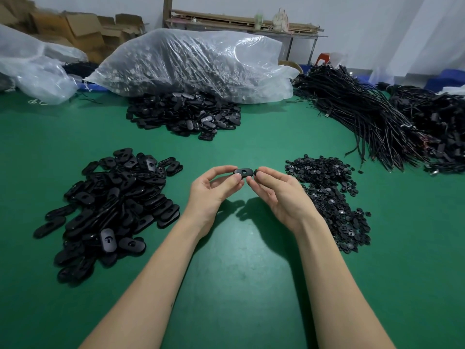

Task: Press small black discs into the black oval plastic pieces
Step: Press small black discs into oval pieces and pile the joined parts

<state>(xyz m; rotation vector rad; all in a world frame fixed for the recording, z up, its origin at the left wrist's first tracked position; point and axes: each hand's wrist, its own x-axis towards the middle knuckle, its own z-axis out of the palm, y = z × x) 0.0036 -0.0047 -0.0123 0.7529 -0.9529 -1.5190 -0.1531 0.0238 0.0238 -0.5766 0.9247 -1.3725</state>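
The green table (239, 273) carries a large clear plastic sack (191, 64) at the back, stuffed with small dark parts. In front of it lies a heap of black oval pieces (186, 117), a second heap of ovals (113, 205) lies to the left of the hands, and a pile of small black discs (329, 195) to the right. Black cord bundles (364, 114) lie at the far right. Above the table, the left hand (214, 190) pinches one oval piece (243, 172) in curled fingers; the right hand (279, 190) pinches a small dark part, probably a disc, at its right end.
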